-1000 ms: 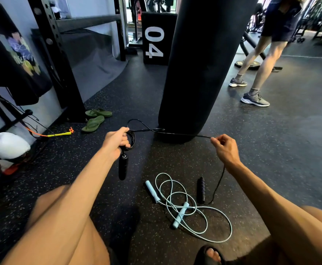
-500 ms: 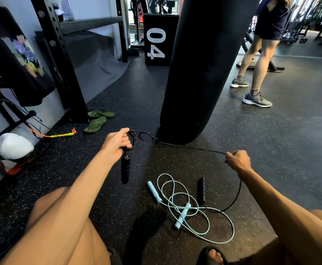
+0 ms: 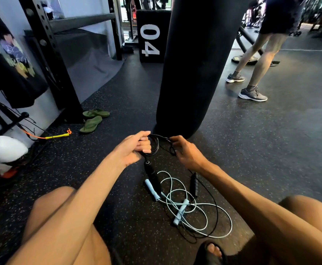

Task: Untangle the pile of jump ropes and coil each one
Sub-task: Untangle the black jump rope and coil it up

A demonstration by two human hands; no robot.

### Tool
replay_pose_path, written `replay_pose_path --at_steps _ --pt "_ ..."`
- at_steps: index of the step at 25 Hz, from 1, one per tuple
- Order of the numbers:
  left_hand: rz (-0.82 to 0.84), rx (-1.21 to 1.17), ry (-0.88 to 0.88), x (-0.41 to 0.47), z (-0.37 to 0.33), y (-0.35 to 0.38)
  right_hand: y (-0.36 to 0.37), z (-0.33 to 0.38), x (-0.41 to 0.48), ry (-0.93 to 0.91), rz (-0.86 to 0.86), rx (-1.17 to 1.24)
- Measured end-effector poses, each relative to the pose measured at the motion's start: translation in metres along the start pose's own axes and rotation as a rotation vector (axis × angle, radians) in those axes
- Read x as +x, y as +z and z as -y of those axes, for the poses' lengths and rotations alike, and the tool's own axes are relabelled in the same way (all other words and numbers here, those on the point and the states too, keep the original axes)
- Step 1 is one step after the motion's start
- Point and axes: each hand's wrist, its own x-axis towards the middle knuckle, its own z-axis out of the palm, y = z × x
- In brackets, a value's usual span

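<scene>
Black jump rope (image 3: 157, 144): coils gripped in left hand (image 3: 133, 150), fingers curled to hold loops as one; right hand (image 3: 187, 153) pinches next loop alongside; pale blue rope (image 3: 181, 209), uncoiled, on floor (image 3: 271, 150) beneath.

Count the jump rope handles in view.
4: one black handle hangs under the left hand, the other black handle lies on the floor near the right hand, two light blue handles lie among their rope. The yellow grip by the rack may be a fifth.

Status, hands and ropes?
Left hand grips coiled thin black jump rope; right hand pinches its cord. Pale blue jump rope uncoiled on floor, black cord crossing it.
</scene>
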Motion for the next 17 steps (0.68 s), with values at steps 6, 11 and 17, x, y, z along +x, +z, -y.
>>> replay_pose_path --at_steps 6,11,17 --pt "-0.128 -0.077 0.076 0.010 0.002 -0.006 0.006 0.006 -0.006 0.197 0.033 0.486" --pt "-0.243 0.257 0.242 0.012 0.021 0.004 0.002 0.003 -0.005 0.169 -0.059 0.307" --pt "-0.264 0.623 0.397 0.014 0.047 0.020 -0.008 0.011 0.001 0.177 -0.096 0.344"
